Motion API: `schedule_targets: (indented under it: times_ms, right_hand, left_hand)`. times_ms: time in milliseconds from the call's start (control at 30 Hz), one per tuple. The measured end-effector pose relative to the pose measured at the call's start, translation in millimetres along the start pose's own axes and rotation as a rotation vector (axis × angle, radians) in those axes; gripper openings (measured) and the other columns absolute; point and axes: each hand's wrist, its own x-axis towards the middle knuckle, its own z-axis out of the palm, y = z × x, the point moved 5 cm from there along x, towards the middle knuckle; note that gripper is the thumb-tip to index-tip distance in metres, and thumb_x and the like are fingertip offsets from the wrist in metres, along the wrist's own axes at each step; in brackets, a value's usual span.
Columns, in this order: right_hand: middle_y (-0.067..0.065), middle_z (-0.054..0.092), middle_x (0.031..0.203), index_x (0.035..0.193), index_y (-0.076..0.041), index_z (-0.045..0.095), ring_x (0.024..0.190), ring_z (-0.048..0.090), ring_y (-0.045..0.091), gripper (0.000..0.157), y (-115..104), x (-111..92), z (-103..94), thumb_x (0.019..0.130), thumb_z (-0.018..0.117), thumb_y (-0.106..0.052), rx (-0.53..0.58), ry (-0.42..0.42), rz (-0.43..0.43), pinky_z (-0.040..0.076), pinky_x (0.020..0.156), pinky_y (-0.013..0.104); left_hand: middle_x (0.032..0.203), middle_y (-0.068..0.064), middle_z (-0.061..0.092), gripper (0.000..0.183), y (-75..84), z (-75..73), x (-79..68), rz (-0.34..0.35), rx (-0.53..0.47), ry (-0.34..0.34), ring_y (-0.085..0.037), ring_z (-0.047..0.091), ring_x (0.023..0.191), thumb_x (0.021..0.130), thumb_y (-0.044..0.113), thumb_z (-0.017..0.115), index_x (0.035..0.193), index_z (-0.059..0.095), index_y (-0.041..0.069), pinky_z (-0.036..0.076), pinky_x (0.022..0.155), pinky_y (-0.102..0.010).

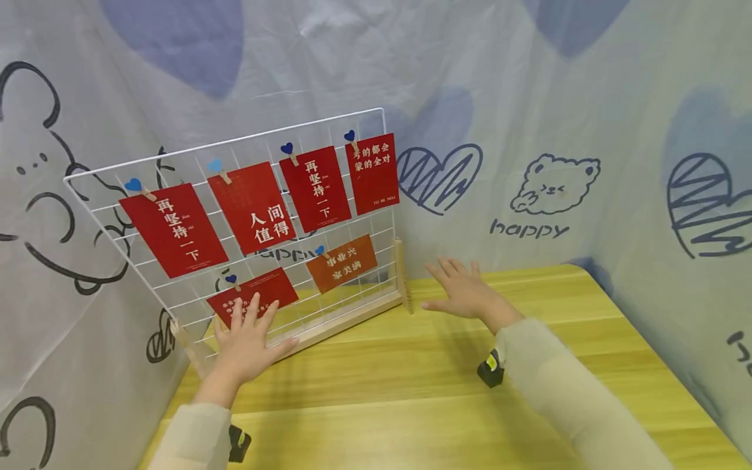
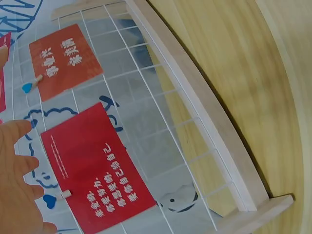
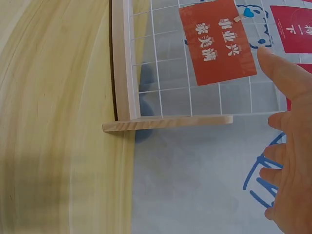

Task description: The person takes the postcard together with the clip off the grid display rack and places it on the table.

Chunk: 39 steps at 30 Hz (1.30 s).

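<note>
A white wire grid panel (image 1: pixel 376 215) stands tilted back on a wooden base (image 1: pixel 352 320) at the far left of the yellow table (image 1: pixel 440 398). Several red cards hang on it from small pegs with blue hearts. My left hand (image 1: pixel 249 343) is open with fingers spread, just in front of the lower red card (image 1: pixel 258 294) and over the base. The left wrist view shows those fingers (image 2: pixel 17 180) beside that card (image 2: pixel 92 165); contact is unclear. My right hand (image 1: pixel 464 294) is open, flat above the table, right of the grid's wooden end foot (image 3: pixel 165 123) and near the orange card (image 3: pixel 217 41).
A pale cloth backdrop (image 1: pixel 552 183) with bear and heart drawings closes in the back and both sides. The grid's top row holds several red cards (image 1: pixel 173 228). Small black wrist devices (image 1: pixel 490 369) sit under both sleeves. Bare tabletop stretches toward me and to the right.
</note>
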Motion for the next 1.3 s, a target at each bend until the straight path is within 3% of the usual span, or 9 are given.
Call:
schedule_targets:
  times_ms: [267, 467, 1033, 1300]
  right_hand:
    - [0.019, 0.007, 0.151, 0.147, -0.011, 0.016, 0.137, 0.008, 0.04, 0.083, -1, 21, 0.5, 0.085, 0.049, -0.057, 0.004, -0.01, 0.0, -0.003, 0.104, 0.065]
    - [0.019, 0.006, 0.152, 0.147, -0.01, 0.015, 0.137, 0.007, 0.041, 0.084, -4, 26, 2.4, 0.086, 0.05, -0.056, 0.028, -0.03, 0.0, -0.003, 0.104, 0.065]
    - [0.022, 0.008, 0.15, 0.146, -0.005, 0.015, 0.137, 0.009, 0.041, 0.082, 0, 41, 14.9, 0.087, 0.052, -0.05, 0.149, -0.017, -0.011, 0.003, 0.109, 0.057]
    - [0.023, 0.01, 0.15, 0.145, -0.002, 0.015, 0.136, 0.013, 0.042, 0.082, 0, 51, 21.4, 0.088, 0.051, -0.049, 0.163, -0.016, -0.014, 0.007, 0.11, 0.056]
  left_hand:
    - [0.148, -0.027, 0.009, 0.082, -17.9, -6.9, -5.2, -0.052, -0.007, 0.009, -0.051, 0.0, 0.132, 0.084, 0.059, 0.05, 0.143, 0.027, 0.008, -0.004, 0.092, -0.076]
    - [0.149, -0.027, 0.007, 0.086, -29.2, -0.4, -13.4, -0.091, -0.003, -0.023, -0.053, -0.002, 0.132, 0.083, 0.065, 0.043, 0.144, 0.024, 0.007, -0.004, 0.091, -0.077]
    - [0.147, -0.03, -0.004, 0.087, -63.1, 8.6, -31.0, -0.206, -0.113, -0.055, -0.055, -0.007, 0.13, 0.086, 0.06, 0.043, 0.144, 0.016, 0.002, -0.006, 0.089, -0.078]
    - [0.146, -0.027, -0.02, 0.087, -81.9, 3.3, -35.3, -0.27, -0.179, -0.002, -0.052, -0.018, 0.13, 0.088, 0.059, 0.041, 0.146, 0.006, 0.004, -0.005, 0.085, -0.08]
